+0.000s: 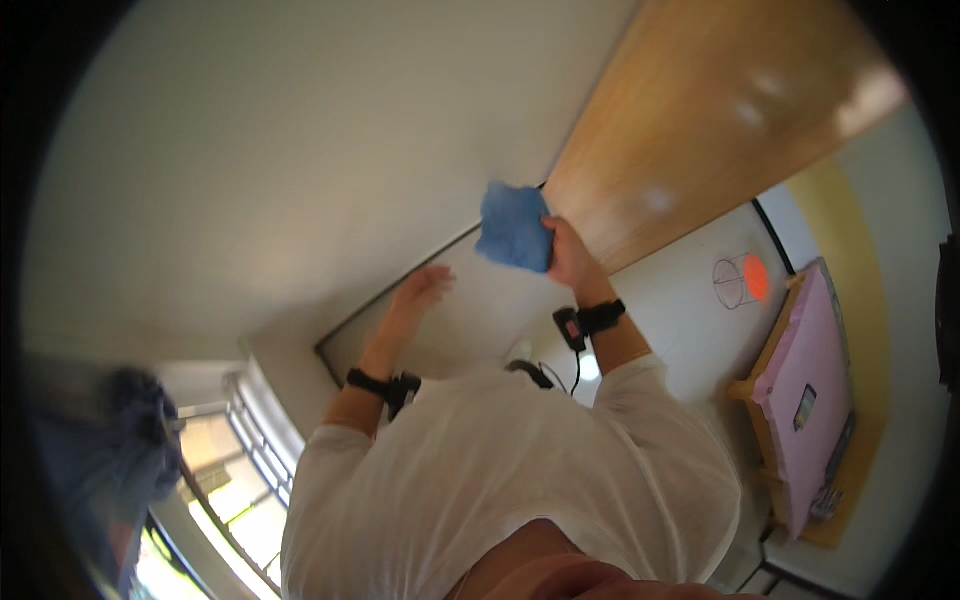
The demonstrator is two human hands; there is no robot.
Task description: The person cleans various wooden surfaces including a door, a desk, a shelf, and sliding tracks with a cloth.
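Note:
My right hand [573, 258] grips a blue cloth [515, 227] by its right edge, thumb on top. The cloth hangs spread out flat, near the corner where the pale wall [300, 180] meets a wooden panel [690, 130]. To its left, my left hand [425, 288] is raised with nothing in it. Its fingers are slightly bent and apart, a little blurred, and do not touch the cloth. Both wrists carry black straps with small devices.
A wire-frame round holder with an orange disc [756, 278] stands on the pale floor [660, 290] at right. Beyond it is a wooden-framed piece with a pink cover [800, 400], a phone [805, 407] lying on it. A barred window [250, 440] and dark hanging clothes [100, 460] are at lower left.

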